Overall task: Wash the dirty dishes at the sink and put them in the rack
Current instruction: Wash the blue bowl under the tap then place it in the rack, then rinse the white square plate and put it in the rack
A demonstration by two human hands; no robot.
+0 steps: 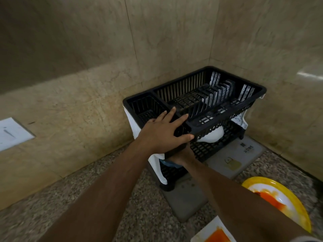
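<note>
Against the corner where two beige marble-look walls [87,49] meet, a speckled granite counter [73,203] carries a two-tier black plastic dish rack [227,95] with white side panels. Its top tier has a slotted plate section and, at the left end, a smaller cutlery compartment [145,109]. The rack stands on a grey drying mat [241,154] with a printed label and a small yellow-brown picture on it.

On the lower tier sits a white bowl-like dish [212,136], partly hidden under the upper basket, and further left a bluish item [170,163] peeks out beneath the near corner; what it is cannot be told.

At the right edge of the counter lies a yellow-rimmed white plate [283,199] smeared with orange-red sauce, partly covered by the right forearm. Just in front of it, at the bottom edge of the view, is a second white dish [215,233] with the same orange residue.

The left hand [162,133] lies flat on the near left corner of the upper basket, fingers straight and spread, thumb along the front rim. The right hand [183,156] reaches under that same corner towards the lower tier; its fingers are hidden by the rack, so whether it grips anything cannot be told.
</note>
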